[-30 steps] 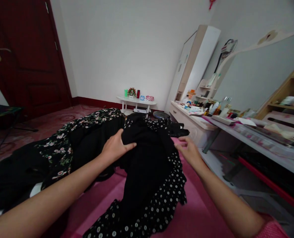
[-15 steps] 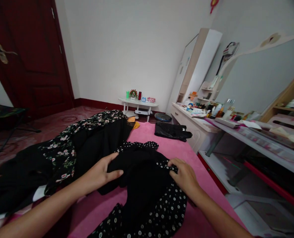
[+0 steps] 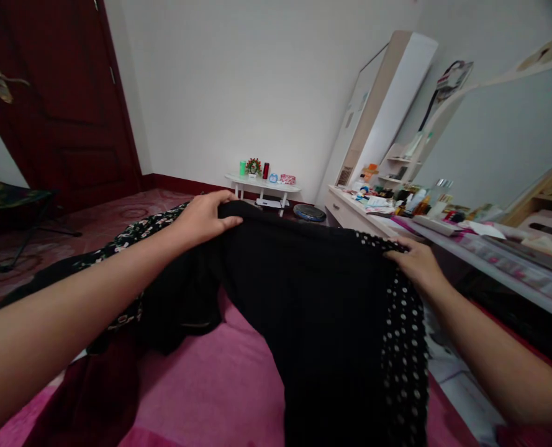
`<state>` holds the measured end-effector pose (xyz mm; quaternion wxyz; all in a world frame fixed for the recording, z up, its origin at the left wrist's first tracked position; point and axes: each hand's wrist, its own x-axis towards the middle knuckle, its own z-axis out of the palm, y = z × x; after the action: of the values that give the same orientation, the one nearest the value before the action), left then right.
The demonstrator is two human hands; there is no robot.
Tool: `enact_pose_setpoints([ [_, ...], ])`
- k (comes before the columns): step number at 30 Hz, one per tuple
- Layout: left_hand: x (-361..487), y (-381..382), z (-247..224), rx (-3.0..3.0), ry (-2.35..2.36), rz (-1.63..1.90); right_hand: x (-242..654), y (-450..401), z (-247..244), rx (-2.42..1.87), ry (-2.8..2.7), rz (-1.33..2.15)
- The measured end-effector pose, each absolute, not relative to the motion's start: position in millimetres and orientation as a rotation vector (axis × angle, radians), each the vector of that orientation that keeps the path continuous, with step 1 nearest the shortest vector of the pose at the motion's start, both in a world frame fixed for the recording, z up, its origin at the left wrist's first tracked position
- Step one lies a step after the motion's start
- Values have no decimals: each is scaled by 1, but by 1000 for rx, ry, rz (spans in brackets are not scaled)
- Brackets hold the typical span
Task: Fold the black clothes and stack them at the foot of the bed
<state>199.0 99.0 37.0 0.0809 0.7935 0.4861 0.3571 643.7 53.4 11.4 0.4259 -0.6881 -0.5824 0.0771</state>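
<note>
A black garment with white-dotted trim [image 3: 322, 298] hangs stretched between my two hands above a pink bed cover [image 3: 210, 379]. My left hand [image 3: 205, 217] pinches its upper left edge between thumb and fingers. At the upper right corner, my right hand [image 3: 413, 261] grips the dotted part. The lower end of the garment runs out of the bottom of the view. Behind my left forearm lies a black floral garment [image 3: 136, 236], partly covered. Dark red cloth [image 3: 94, 391] shows at the lower left.
A low white table [image 3: 261, 185] with small items stands by the far wall. On the right are a white dresser [image 3: 350, 205] crowded with bottles and a mirror [image 3: 508, 136]. A folding stool [image 3: 15, 195] stands at the left near a dark red door [image 3: 66, 93].
Both hands have risen and moved apart, lifting the black garment off the bed and spreading it out. The view has shifted slightly. The folded black item on the bed is now hidden.
</note>
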Motion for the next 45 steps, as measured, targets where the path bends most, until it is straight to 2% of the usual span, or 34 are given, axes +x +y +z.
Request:
enact_pose_setpoints([
  [2, 214, 124, 19, 2461, 1562, 1329, 647, 71, -1, -1698, -1496, -176],
  [4, 229, 126, -10, 2557, 1539, 1344, 635, 70, -21, -1648, -1597, -304],
  [6, 243, 108, -42, 2627, 1404, 1131, 611, 50, -45, -1541, -1760, -186],
  [8, 254, 79, -71, 2645, 1228, 854, 582, 18, -67, -1482, -1943, 75],
  [10, 260, 48, -91, 2613, 1110, 658, 559, -17, -79, -1519, -2121, 362],
  [12, 263, 21, -102, 2567, 1059, 558, 548, -47, -83, -1610, -2225, 508],
  [17, 269, -11, -121, 2515, 1110, 419, 566, -80, -93, -1887, -2330, 536],
  [22, 304, 3, -139, 2548, 1236, 440, 578, -67, -113, -1960, -2278, 384],
  [29, 352, 37, -131, 2581, 1538, 687, 560, -59, -109, -2029, -2251, 231],
  [37, 311, 59, -127, 2401, 1277, 818, 544, -63, -118, -2049, -2344, 41],
  [41, 263, 55, -73, 2440, 1218, 777, 561, -46, -85, -1785, -2206, 214],
  [45, 223, 32, -8, 2742, 1079, 512, 555, -55, -39, -1648, -2203, 293],
])
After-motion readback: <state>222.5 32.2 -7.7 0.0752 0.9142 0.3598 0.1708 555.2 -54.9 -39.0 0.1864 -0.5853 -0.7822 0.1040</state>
